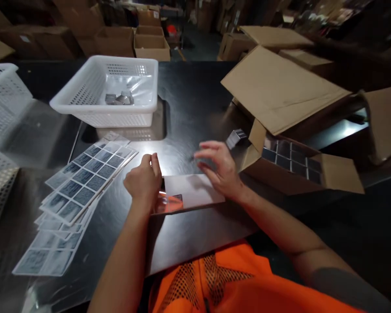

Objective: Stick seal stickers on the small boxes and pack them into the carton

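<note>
In front of me on the table lies a long white box (195,189). Its left end shows a dark opening and a shiny patch with an orange tint, perhaps a reflection. My left hand (143,180) is closed at that left end, thumb and forefinger pressed together; what they pinch, if anything, is hidden. Over the right end hovers my right hand (220,169), fingers curled but apart, with nothing visible in its grasp. Just beyond it sits a small silver-grey box (236,138). Sheets of printed labels (87,178) are fanned out left of my left hand.
A white plastic basket (153,108) holding a few small silver boxes and clear plastic stands behind the sheets. At right, an open carton (273,174) contains several dark small boxes, beside a larger carton flap (280,91). More white baskets (6,100) line the left edge.
</note>
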